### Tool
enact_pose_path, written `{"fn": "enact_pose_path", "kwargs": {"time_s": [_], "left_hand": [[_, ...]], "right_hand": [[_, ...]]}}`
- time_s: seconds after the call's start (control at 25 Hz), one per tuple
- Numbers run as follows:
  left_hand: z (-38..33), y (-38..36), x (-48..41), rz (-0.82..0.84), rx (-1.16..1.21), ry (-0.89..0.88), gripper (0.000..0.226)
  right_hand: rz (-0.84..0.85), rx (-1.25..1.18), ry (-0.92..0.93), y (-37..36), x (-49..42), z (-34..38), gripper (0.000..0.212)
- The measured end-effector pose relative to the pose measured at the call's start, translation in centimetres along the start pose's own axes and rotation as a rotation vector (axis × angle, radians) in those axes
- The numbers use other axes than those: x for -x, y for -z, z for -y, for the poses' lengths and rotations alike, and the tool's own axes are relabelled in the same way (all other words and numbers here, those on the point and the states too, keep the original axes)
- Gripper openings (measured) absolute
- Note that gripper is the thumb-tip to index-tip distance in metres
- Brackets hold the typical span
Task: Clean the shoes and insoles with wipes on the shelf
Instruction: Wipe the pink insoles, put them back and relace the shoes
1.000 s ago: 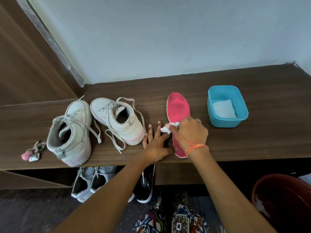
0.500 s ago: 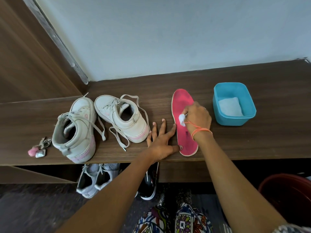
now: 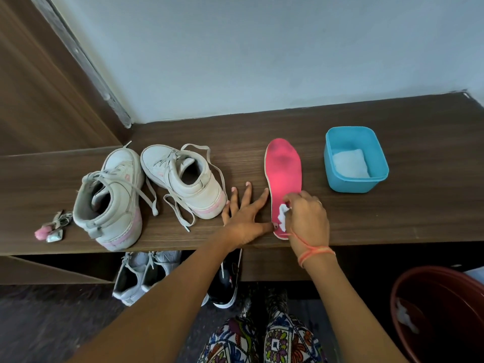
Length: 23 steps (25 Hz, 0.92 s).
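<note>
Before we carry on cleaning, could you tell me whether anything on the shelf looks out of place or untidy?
Mostly tidy. The two white shoes have their laces loose and trailing over the shelf. Only one pink insole is out, with a dark smudge near its toe. The insole's heel reaches the shelf's front edge, held by the left hand.

Our open lane between insole (image 3: 284, 174) and right sneaker (image 3: 187, 179); blue tub (image 3: 355, 163) crowding the insole's far side.

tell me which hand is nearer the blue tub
Right. The right hand wipes the insole just beside the tub; the left hand lies flat beyond the insole.
</note>
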<state>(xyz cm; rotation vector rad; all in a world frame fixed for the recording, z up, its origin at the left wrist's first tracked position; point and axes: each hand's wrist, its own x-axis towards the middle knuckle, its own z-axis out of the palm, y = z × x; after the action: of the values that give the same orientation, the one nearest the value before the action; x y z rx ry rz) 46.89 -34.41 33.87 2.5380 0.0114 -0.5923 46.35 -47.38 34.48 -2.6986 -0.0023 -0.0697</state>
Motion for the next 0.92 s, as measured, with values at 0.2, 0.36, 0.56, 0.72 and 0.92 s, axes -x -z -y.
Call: {"fn": "enact_pose_path", "kwargs": {"time_s": [0.2,0.36,0.56,0.72,0.92], "left_hand": [[0.0,0.0,0.1,-0.004,0.011,-0.023,0.082],[0.0,-0.1,0.0,-0.004,0.007,-0.023,0.079],[0.1,-0.1,0.0,0.000,0.011,-0.027,0.078],[0.1,0.0,0.0,0.003,0.020,-0.031,0.078],[0.0,0.0,-0.1,0.006,0.000,-0.022,0.077]], "right_hand": [[-0.114,-0.064,0.104,-0.5,2.8,0.4,0.015],[-0.109,-0.064,0.129,-0.1,3.7,-1.1,0.015],[-0.085,0.035,0.016,0.0,-4.5,-0.3,0.023],[-0.072,0.047,-0.003,0.7,-8.3,0.6,0.024],[-0.026,0.107,0.074,0.4,-3.5,0.7,0.027]]}}
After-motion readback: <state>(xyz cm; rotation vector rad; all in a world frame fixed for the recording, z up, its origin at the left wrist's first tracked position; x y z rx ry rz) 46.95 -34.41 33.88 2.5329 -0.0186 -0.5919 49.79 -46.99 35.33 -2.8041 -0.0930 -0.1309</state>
